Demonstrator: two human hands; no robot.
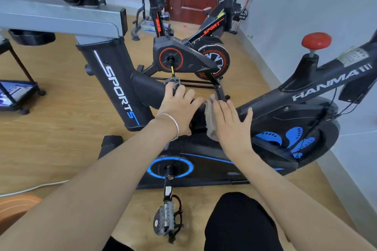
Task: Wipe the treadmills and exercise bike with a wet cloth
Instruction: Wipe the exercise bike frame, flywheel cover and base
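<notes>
1. My right hand (230, 126) lies flat with the fingers straight and spread, pressing a grey-brown cloth (211, 120) against the black frame of the blue-trimmed exercise bike (265, 108).
2. The cloth sits on the frame's upper side, between my two hands, just above the blue-ringed crank housing (170, 167).
3. My left hand (179, 110), a silver bangle (173, 123) at its wrist, rests on the same frame just beside the cloth, fingers extended and holding nothing.
4. The bike stands on the wooden floor (61, 128) along the right wall; its near pedal (166, 218) hangs low toward me.
5. A red-trimmed bike (191, 59) stands behind it, and a treadmill upright (116, 85) marked SPORTS stands to the left.
</notes>
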